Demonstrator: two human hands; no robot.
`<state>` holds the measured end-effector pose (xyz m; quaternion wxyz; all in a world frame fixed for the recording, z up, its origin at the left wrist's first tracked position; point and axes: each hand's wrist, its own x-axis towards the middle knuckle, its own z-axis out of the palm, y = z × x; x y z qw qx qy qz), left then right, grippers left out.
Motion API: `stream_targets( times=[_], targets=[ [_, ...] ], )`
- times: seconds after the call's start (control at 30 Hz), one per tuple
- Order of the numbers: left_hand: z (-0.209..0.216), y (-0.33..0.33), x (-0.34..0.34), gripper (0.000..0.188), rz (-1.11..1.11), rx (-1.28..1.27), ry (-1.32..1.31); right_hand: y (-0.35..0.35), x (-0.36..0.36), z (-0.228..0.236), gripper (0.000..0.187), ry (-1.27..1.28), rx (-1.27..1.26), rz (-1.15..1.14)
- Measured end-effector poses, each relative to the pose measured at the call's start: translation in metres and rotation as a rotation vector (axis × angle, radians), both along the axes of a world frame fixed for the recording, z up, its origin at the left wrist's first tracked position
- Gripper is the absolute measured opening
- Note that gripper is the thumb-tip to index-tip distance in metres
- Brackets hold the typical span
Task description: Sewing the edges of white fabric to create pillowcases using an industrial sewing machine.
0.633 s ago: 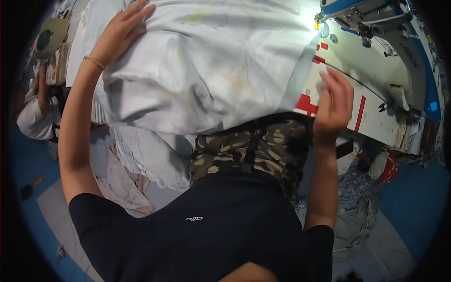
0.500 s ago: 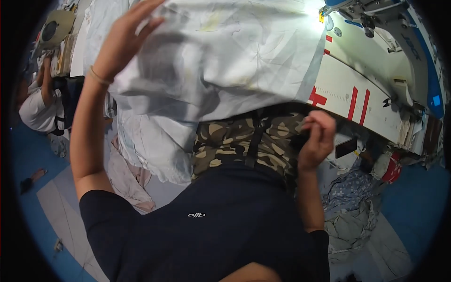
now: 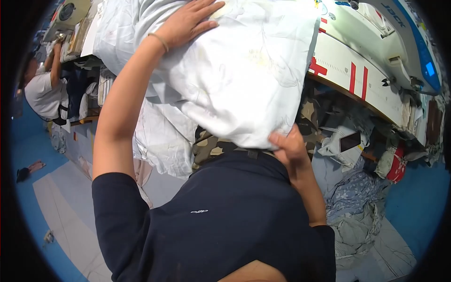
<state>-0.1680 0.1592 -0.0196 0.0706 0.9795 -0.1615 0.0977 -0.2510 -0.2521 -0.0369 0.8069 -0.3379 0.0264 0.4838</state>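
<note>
Head view: cloth — a big, pale, creased bundle of white fabric — lies heaped over the near edge of the worktop and sags down toward the person's waist. The left hand lies flat on top of the bundle, fingers spread and palm down, pressing rather than gripping; a thin band circles that wrist. The right hand is at the bundle's lowest hanging edge, thumb and fingers closed in a pinching grip on the hem from underneath.

Judging by this, the step in hand is gathering or turning the cloth: one hand steadies the mass on top while the other takes up the loose lower edge. The next move would call for keeping the pinch on the hem firm and lifting it clear of the body, with the left palm holding the rest so that the heap does not slide off the worktop. The fabric looks thin and limp, so it will likely fold and drag rather than keep any shape.

Beside the cloth, a white sewing machine with blue trim stands on the worktop, which bears red marks. Under the worktop, more fabric is piled on the blue floor. At far left another person in a white top works at a separate station.
</note>
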Motion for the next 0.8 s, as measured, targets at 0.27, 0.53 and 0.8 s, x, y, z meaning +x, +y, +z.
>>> stream_targets(
  times=[0.27, 0.53, 0.8],
  targets=[
    [0.019, -0.009, -0.007, 0.049, -0.173, 0.000, -0.207, -0.027, 0.038, -0.054, 0.046, -0.497, -0.407, -0.174],
    [0.033, -0.057, -0.044, 0.047, -0.111, -0.227, -0.314, 0.011, 0.049, -0.063, 0.025, -0.411, -0.398, -0.145],
    [0.009, -0.214, -0.130, 0.044, -0.104, -0.394, 0.298, -0.016, -0.013, -0.025, 0.022, -0.242, -0.322, -0.023]
  ],
)
